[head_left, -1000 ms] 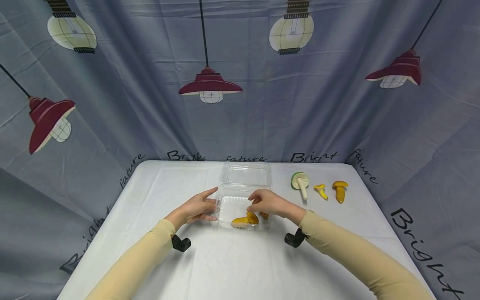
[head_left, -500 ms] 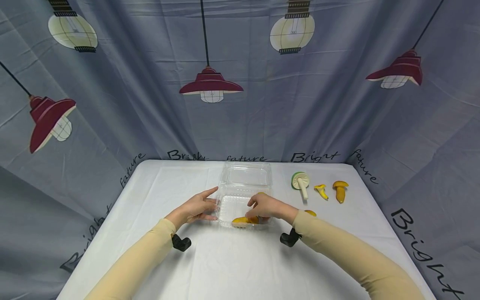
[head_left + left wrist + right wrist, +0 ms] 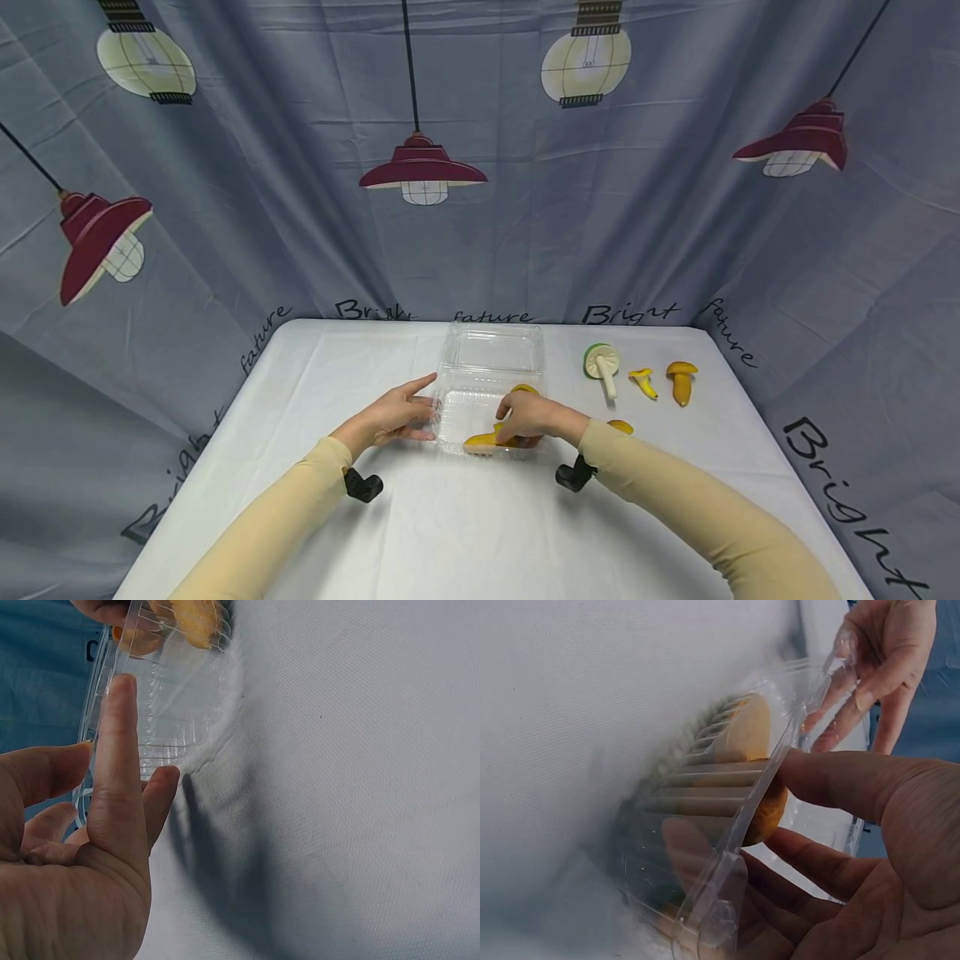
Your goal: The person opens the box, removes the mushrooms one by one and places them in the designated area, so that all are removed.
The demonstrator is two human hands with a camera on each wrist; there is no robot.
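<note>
Clear plastic box [image 3: 465,408] lies open, its lid [image 3: 495,348] near the far edge of the surface [image 3: 465,533], room in front. The left hand [image 3: 393,414], fingers spread, touches its left side, grip relaxed; the right hand [image 3: 528,414] bends down, apparently pinching a mushroom [image 3: 769,817] inside, though plastic partly hides it.

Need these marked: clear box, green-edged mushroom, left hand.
Clear box [image 3: 462,413]: head view, on the bare floor of its tray.
Green-edged mushroom [image 3: 604,372]: head view, on the pale stem, near the cap.
Left hand [image 3: 390,414]: head view, on the middle of the hand.
</note>
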